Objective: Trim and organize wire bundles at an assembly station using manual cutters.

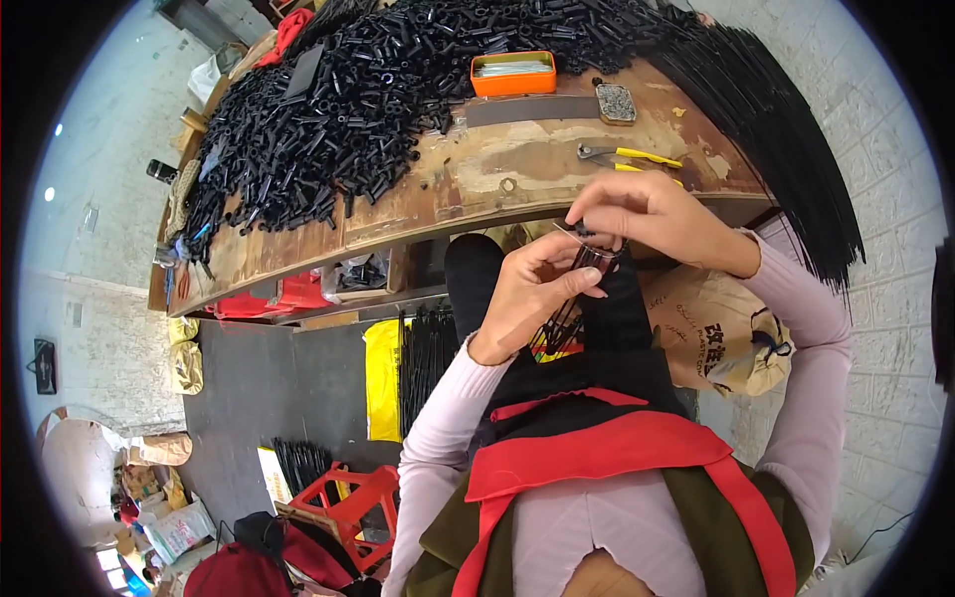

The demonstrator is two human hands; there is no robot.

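Observation:
A bundle of thin black rods (565, 326) is gripped in my left hand (532, 294), its fingers and thumb closed around it and the lower ends hanging over my lap. At the top of the bundle is a small black piece (585, 228), pinched by the bent fingers of my right hand (662, 221). A thin light wire (569, 234) sticks out beside it, between the two hands; which fingers hold it is hard to tell. Both hands are close together just in front of the bench edge, and the fingers partly hide the join.
The wooden bench (477, 189) bears a big heap of black tubular parts (348, 119), an orange box of thin pale rods (512, 88), yellow-handled pliers (637, 157) and a small tin (616, 103). Long black rods (776, 119) hang over its right end. A sack (706, 323) stands below.

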